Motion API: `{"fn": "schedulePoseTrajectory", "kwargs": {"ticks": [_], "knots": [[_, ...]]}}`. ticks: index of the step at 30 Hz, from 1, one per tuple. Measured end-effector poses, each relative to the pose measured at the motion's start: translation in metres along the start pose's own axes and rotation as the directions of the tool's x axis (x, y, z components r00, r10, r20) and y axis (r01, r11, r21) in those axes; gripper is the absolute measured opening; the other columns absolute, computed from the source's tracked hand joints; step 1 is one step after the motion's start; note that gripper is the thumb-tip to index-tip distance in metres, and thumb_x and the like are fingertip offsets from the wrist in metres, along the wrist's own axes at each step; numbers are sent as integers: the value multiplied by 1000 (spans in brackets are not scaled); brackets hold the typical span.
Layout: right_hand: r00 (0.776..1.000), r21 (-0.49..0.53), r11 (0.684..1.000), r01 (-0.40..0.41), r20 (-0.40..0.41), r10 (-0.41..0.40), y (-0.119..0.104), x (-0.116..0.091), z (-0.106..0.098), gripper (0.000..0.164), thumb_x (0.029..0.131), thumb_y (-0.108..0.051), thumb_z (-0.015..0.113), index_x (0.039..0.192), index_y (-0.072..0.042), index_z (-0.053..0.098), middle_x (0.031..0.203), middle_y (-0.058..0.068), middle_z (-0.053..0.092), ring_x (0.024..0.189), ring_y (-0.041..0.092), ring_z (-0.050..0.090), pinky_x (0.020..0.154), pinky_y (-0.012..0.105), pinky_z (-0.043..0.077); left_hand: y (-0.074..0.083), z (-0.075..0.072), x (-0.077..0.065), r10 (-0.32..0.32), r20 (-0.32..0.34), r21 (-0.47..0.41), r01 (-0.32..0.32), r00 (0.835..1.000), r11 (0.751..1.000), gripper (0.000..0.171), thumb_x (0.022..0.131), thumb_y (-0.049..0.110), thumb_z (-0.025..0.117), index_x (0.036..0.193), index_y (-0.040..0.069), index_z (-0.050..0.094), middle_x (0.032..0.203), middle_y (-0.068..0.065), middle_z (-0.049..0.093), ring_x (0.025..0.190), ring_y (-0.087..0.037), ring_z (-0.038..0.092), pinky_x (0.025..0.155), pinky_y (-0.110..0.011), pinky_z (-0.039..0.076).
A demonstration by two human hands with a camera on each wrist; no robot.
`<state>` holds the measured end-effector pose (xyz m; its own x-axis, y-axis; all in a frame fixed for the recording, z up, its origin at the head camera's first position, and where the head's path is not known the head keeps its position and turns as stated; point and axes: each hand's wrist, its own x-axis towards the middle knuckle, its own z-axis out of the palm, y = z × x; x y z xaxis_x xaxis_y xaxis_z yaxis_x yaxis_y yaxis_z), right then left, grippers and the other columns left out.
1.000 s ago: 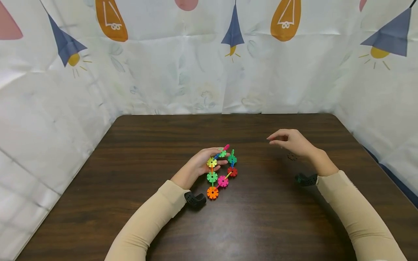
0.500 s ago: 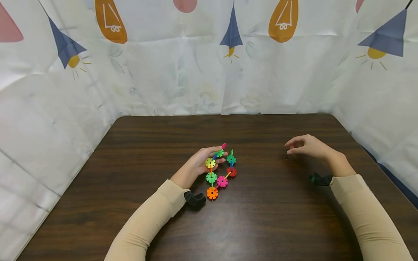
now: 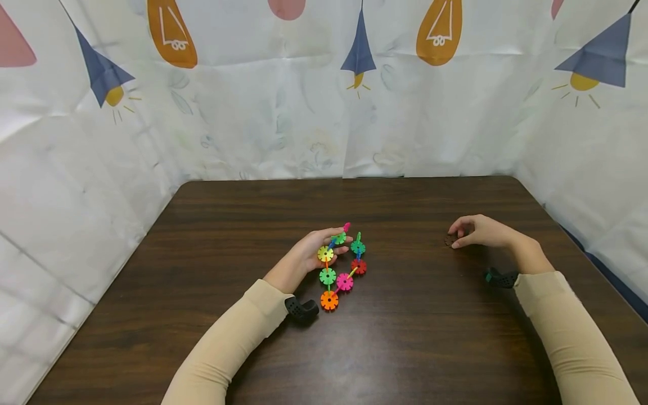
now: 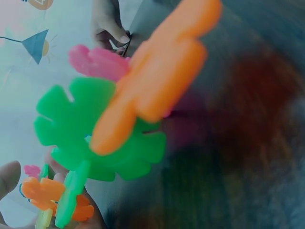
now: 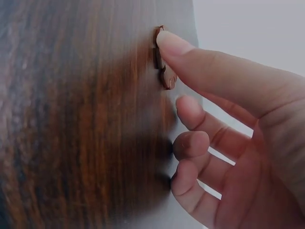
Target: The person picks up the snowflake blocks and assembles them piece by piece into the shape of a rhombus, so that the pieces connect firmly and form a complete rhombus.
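Note:
A chain of linked, notched plastic snowflake discs [image 3: 327,276] in green, yellow, pink, red and orange hangs from my left hand [image 3: 306,254]. Its fingers and thumb grip the upper end, near the yellow disc. In the left wrist view, a blurred orange disc [image 4: 157,78] and a large green disc [image 4: 71,129] cover much of the picture. Over on the right, my right hand [image 3: 481,232] pinches a brown notched disc [image 3: 449,241] at the table surface. The right wrist view shows the thumb on this brown disc [image 5: 164,67], with the other fingers curled below; the index finger is partly hidden.
The dark wood table [image 3: 405,337] extends around both hands. White printed cloth [image 3: 283,124] hangs along its back and sides. A black wrist strap [image 3: 302,309] sits below the left hand, another black strap [image 3: 500,278] below the right.
My right hand has moved to the right and down to the brown disc on the table and now pinches it. The left hand and its chain have barely moved.

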<state>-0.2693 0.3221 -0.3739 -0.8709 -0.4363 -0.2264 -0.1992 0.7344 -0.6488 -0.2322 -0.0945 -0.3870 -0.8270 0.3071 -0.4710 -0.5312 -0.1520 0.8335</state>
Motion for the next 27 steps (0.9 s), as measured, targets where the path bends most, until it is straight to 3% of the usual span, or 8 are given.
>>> {"fn": "schedulePoseTrajectory", "kwargs": {"ticks": [5,11,17,21,27], "knots": [[1000,-6,1000,-4,2,4,-1,0,1,31,92,-19,79,110,1,63,98,6,54,87,22,47,76,37,38,0,0,0,-3,2,-5,3,1000,1000,47,105,30,61,145,7,54,126,-6,66,78,-9,66,55,-18,47],[1000,5,1000,9,-22,-8,-5,0,0,24,94,-15,77,104,-1,60,93,6,58,81,20,50,70,32,42,1,0,1,1,-1,-14,-1,1000,1000,46,105,34,60,143,8,57,111,0,70,75,-7,66,54,-18,46],[999,96,995,31,9,-32,-9,0,-4,23,96,-11,72,108,3,58,82,8,63,70,17,53,65,31,45,0,0,0,-3,-11,-22,2,1000,1000,45,105,35,61,140,7,59,114,-1,69,76,-8,66,53,-18,45],[998,108,992,70,-1,-71,-18,3,-8,29,98,-12,71,118,4,59,89,10,70,73,23,56,67,33,46,0,0,-1,-1,-25,-27,0,1000,1000,42,105,31,62,138,6,61,121,-4,67,77,-9,65,53,-18,46],[984,84,983,164,-86,-157,-45,11,-7,29,101,-16,68,123,3,62,101,16,70,93,31,64,77,37,51,0,0,-1,-1,-19,-33,1,1000,999,41,105,30,61,138,6,60,122,-5,66,77,-10,65,53,-17,46]]}}
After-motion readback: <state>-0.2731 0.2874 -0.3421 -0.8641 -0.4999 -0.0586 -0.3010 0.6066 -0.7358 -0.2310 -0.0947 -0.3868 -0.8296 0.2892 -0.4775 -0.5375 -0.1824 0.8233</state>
